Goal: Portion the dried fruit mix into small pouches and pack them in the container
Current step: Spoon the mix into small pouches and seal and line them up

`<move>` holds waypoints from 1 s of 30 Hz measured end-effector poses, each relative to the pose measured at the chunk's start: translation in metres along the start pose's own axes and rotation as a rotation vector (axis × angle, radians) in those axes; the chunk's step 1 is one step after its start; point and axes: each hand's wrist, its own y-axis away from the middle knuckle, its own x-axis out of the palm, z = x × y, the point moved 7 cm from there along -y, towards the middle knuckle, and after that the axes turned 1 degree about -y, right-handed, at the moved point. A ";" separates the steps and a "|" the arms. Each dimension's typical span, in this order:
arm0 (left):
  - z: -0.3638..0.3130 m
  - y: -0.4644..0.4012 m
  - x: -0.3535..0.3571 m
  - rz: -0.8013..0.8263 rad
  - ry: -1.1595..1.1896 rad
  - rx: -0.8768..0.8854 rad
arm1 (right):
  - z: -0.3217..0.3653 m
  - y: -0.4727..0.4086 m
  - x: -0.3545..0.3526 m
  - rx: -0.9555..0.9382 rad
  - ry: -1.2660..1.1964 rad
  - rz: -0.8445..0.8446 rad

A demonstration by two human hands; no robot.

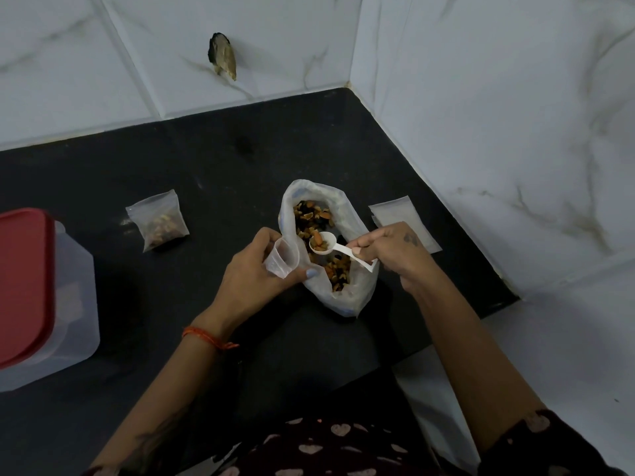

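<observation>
Dark counter (206, 173): left hand (254, 266) grips pouch (283, 257), right hand (395, 249) spoon (330, 247); container (41, 297) cropped.

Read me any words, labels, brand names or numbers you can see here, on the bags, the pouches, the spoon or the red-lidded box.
None can be read.
Big bag of dried fruit mix: faint blue marks on the plastic, too blurred to read.
Filled pouch, empty pouches, spoon, container and its red lid: no print visible.
Right hand: a small dark mark on its back, not legible as text.
</observation>
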 end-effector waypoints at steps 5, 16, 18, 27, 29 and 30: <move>-0.007 -0.002 -0.005 -0.055 -0.016 0.034 | 0.001 0.010 -0.006 0.015 -0.091 0.010; -0.016 -0.005 -0.009 -0.083 0.116 0.057 | 0.056 0.051 -0.004 -0.513 0.124 0.025; -0.015 -0.005 -0.009 -0.087 0.134 0.068 | 0.060 0.058 0.001 -0.609 0.255 -0.041; -0.021 -0.003 -0.008 -0.098 0.170 0.119 | 0.075 0.086 0.028 -1.182 0.755 -0.344; -0.020 -0.003 -0.006 -0.083 0.194 0.122 | 0.074 0.087 0.029 -1.226 0.756 -0.372; -0.020 -0.003 -0.005 -0.079 0.201 0.125 | 0.073 0.087 0.028 -1.245 0.740 -0.387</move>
